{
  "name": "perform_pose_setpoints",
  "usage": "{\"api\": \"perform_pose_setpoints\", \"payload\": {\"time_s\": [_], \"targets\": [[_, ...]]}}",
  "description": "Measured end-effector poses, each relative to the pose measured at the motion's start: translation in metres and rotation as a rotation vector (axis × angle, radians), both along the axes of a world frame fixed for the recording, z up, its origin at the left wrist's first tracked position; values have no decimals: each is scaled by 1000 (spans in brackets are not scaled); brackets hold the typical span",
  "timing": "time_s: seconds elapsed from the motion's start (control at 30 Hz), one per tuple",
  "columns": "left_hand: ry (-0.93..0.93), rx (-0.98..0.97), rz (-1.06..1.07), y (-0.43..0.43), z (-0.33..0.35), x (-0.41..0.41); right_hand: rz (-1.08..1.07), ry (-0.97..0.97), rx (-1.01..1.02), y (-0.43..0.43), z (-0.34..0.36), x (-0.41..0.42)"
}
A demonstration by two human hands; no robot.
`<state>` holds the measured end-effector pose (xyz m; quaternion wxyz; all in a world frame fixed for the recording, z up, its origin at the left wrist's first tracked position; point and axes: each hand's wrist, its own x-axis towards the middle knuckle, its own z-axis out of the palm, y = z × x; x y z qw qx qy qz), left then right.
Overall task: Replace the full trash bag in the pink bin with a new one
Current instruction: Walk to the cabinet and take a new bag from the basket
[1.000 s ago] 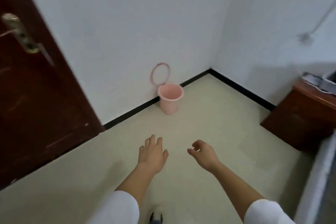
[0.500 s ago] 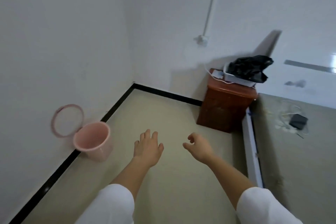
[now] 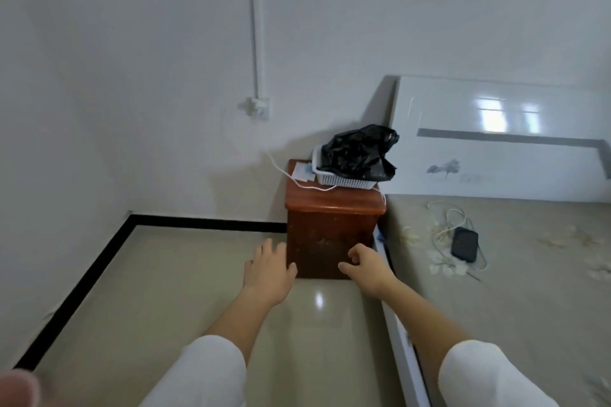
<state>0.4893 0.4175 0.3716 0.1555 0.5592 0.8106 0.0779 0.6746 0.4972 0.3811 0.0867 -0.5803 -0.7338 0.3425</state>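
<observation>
A crumpled black plastic bag (image 3: 358, 152) lies in a white mesh basket (image 3: 344, 179) on a brown wooden bedside cabinet (image 3: 330, 228). My left hand (image 3: 268, 269) hovers in front of the cabinet's left edge, palm down, fingers apart, holding nothing. My right hand (image 3: 363, 263) hovers before its right edge with fingers loosely curled, also without anything in it. Only a blurred pink sliver of the pink bin (image 3: 18, 388) shows at the bottom left corner.
A bed (image 3: 529, 291) with a white headboard (image 3: 496, 139) fills the right side; a dark phone (image 3: 465, 244) and white cable lie on it. White walls with a black skirting strip (image 3: 86, 277) bound the tiled floor on the left. A wall socket (image 3: 256, 107) feeds a cable to the cabinet.
My view has swung right, away from the pink bin and towards the cabinet and bed. Both hands stay raised in front of me, holding nothing.
</observation>
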Motion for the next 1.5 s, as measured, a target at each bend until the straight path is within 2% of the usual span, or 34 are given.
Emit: {"api": "perform_pose_setpoints", "payload": {"time_s": [0.2, 0.4, 0.57, 0.73, 0.9, 1.1, 1.2, 1.27, 1.4, 1.5], "targets": [[-56, 34, -25, 135, 4, 17, -75, 8, 27, 136, 20, 23], [-101, 12, -19, 247, -19, 13, -115, 52, -10, 231, 3, 30], [-110, -62, -51, 360, -55, -2, -133, 44, -61, 348, -24, 20], [-137, -119, -56, 472, -89, -38, -92, -119, -3, 463, -47, -16], [-143, -177, -57, 557, -120, -65, 101, -355, 133, 542, -70, -55], [-213, -251, -72, 594, -154, -81, 323, -707, 132, 596, -104, -64], [-192, -288, -98, 595, -166, -81, 362, -777, 152, 611, -115, -60], [-176, -299, -102, 594, -170, -80, 288, -688, 106, 620, -119, -62], [-245, -340, -105, 597, -166, -80, -75, -202, -103, 636, -99, -66], [-364, -283, -50, 603, -151, -76, -233, 90, -151, 639, -79, -67]]}}
